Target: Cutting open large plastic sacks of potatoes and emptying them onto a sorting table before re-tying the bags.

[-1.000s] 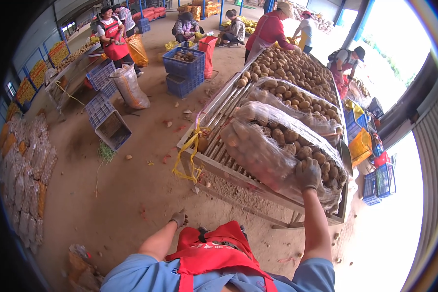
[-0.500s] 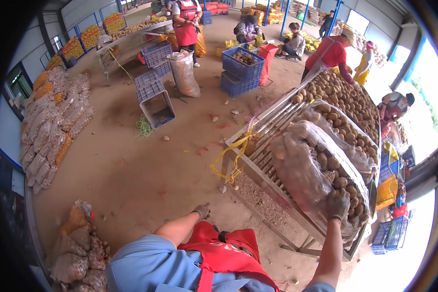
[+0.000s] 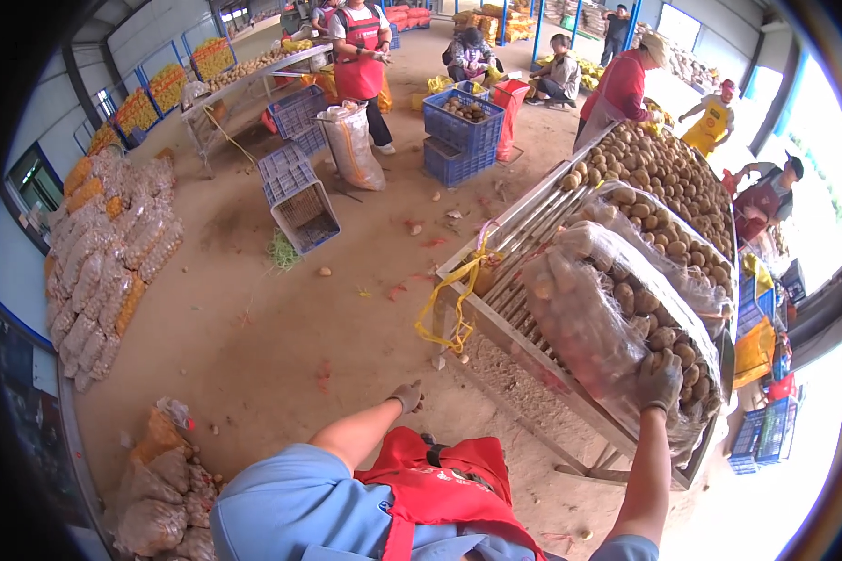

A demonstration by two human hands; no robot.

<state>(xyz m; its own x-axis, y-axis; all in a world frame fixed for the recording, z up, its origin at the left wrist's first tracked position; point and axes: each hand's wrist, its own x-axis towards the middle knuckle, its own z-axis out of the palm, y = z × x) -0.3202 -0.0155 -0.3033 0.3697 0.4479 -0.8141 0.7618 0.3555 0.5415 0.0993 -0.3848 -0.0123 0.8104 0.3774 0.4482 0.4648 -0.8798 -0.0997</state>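
Note:
My right hand (image 3: pixel 660 381), in a grey glove, rests on the potatoes (image 3: pixel 644 303) at the near side of a large clear plastic bag (image 3: pixel 571 323). Its fingers look spread over them; their tips are partly hard to make out. The bag lies on its side on a slatted metal sorting table (image 3: pixel 522 304), and its potatoes show along the right. My left hand (image 3: pixel 408 396), also gloved, hangs over the floor beside the table, loosely bent and holding nothing. A second clear bag of potatoes (image 3: pixel 669 248) lies just beyond the first.
Loose potatoes (image 3: pixel 664 173) cover the table's far part, where a person in red (image 3: pixel 617 89) bends over them. Yellow ties (image 3: pixel 454 309) hang from the table's left corner. Blue crates (image 3: pixel 463 131) and a filled sack (image 3: pixel 354 150) stand ahead; stacked sacks (image 3: pixel 112 252) line the left.
The view has shifted slightly. My right hand stays on the potatoes by the bag, and my left hand still hangs free. At the right, a co-worker has straightened up.

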